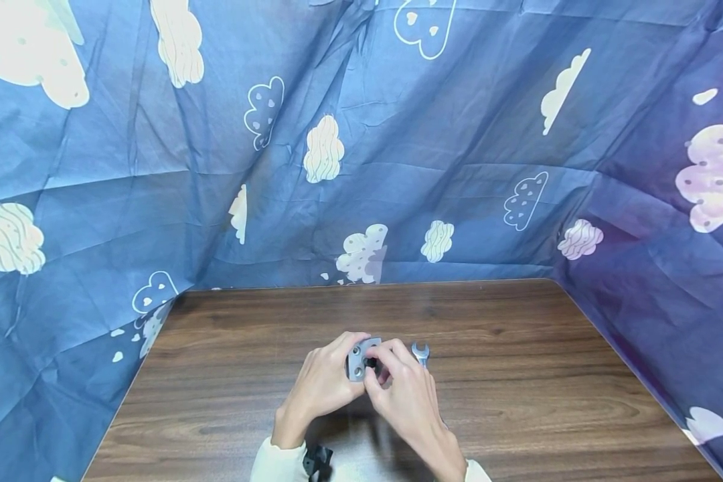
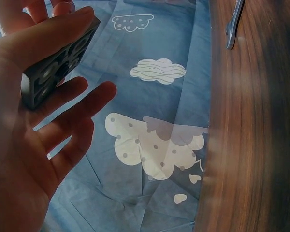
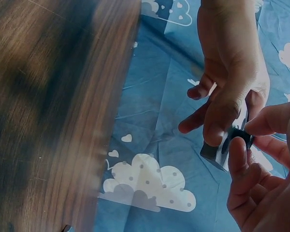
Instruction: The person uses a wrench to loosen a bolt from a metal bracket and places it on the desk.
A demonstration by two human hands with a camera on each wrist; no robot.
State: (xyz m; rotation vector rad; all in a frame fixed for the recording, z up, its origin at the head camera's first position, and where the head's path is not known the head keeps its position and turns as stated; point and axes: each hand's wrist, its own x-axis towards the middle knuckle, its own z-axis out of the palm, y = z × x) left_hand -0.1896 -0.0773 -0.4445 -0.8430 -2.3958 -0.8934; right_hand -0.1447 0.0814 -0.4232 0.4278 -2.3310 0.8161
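Note:
My left hand (image 1: 328,378) grips a grey metal block with holes (image 1: 356,365) by its edges, above the table. In the left wrist view the dark side of this block (image 2: 60,63) lies between thumb and fingers, and the other fingers are spread. My right hand (image 1: 405,391) pinches a small black part (image 1: 371,362) at the block's face between thumb and index finger. The right wrist view shows the black part (image 3: 240,135) against the block; its exact kind is hidden by the fingertips. An open-end wrench (image 1: 420,353) lies just beyond the right hand.
The brown wooden table (image 1: 518,375) spreads beneath both hands. A blue cloth with cloud prints (image 1: 397,167) hangs along its back and sides. At the left cuff is a black device (image 1: 318,462).

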